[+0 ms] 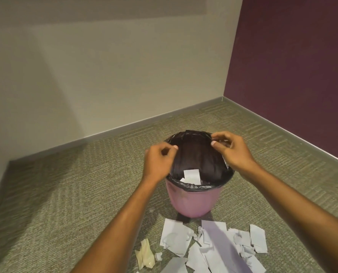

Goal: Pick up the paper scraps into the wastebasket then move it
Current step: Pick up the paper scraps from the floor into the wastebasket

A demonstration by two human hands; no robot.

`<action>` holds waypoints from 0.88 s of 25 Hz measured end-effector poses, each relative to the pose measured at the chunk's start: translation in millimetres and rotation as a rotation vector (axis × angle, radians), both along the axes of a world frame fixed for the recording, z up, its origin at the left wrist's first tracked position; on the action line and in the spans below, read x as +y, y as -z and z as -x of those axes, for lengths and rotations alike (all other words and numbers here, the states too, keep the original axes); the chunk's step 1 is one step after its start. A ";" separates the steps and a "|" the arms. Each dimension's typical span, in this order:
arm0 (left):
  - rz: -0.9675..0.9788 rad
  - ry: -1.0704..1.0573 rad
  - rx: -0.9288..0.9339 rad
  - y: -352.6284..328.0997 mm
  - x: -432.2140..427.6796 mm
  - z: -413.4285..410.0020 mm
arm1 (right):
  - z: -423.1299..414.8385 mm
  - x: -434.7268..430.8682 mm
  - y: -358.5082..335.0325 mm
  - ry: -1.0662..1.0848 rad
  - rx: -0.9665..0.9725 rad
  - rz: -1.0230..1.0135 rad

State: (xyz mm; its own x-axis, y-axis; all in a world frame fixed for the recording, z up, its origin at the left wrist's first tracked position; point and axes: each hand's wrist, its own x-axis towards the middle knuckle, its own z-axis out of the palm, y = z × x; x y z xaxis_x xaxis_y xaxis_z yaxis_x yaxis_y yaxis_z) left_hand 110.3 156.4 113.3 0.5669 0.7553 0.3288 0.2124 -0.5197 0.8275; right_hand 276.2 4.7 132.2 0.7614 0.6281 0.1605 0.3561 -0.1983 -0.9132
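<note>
Head view: both our hands hover over the pink plastic wastebasket [195, 201], which stands directly below them.
Our right hand [235, 152] pinches a white paper scrap [225, 163] above the right rim. Our left hand [158, 164] is curled, its contents unclear. The torn white scraps [213, 245] lie nearer, closest to our right arm.

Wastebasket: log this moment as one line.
wastebasket upright, scrap inside | right hand pinches paper above it | left hand curled at rim, grip unclear | scrap pile on carpet

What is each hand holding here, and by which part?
The right hand appears to pinch a thin pale paper scrap by its top edge, above the pink plastic wastebasket. The left hand is curled; whether it holds anything cannot be told.
</note>
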 end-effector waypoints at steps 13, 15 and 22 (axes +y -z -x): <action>0.012 0.190 0.904 226.0 -88.0 79.5 | 72.5 -113.3 227.0 -0.402 -0.003 1.108; -0.091 0.226 1.030 233.4 -86.2 71.2 | 77.5 -100.5 239.4 -0.404 -0.232 1.151; -0.128 0.446 1.290 239.4 -45.8 39.8 | 79.6 -46.9 249.9 -0.737 -0.620 1.141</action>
